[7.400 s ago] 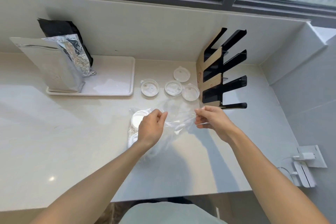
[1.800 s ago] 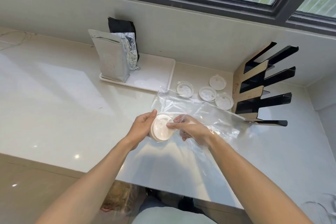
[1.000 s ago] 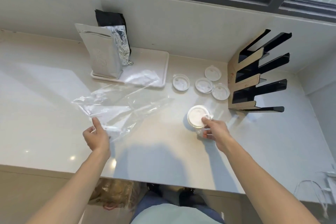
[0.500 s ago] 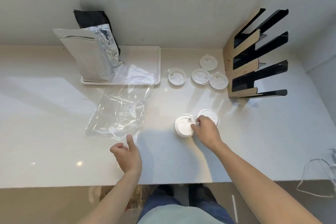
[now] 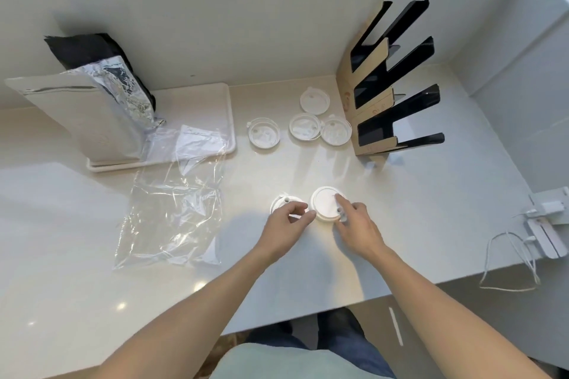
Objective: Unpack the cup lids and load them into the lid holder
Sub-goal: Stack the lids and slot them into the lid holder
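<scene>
Both our hands are down on the white lids near the front of the desk (image 5: 431,224): our left hand (image 5: 284,224) pinches the edge of the left lid stack (image 5: 281,203) between thumb and fingers, while our right hand (image 5: 354,226) rests fingertips on top of the right lid stack (image 5: 324,203), seemingly steadying it; whether that grip curls around the rim we cannot tell. We judge the two stacks sit side by side so each hand can lift one. Four clear lids (image 5: 304,126) lie flat just beside the black lid holder (image 5: 391,92), handy for loading; its slots look unfilled. Our emptied plastic bag (image 5: 172,218) lies flat to the left, out of the way, overlapping the tray (image 5: 203,101) that carries the foil pouches (image 5: 92,108).
</scene>
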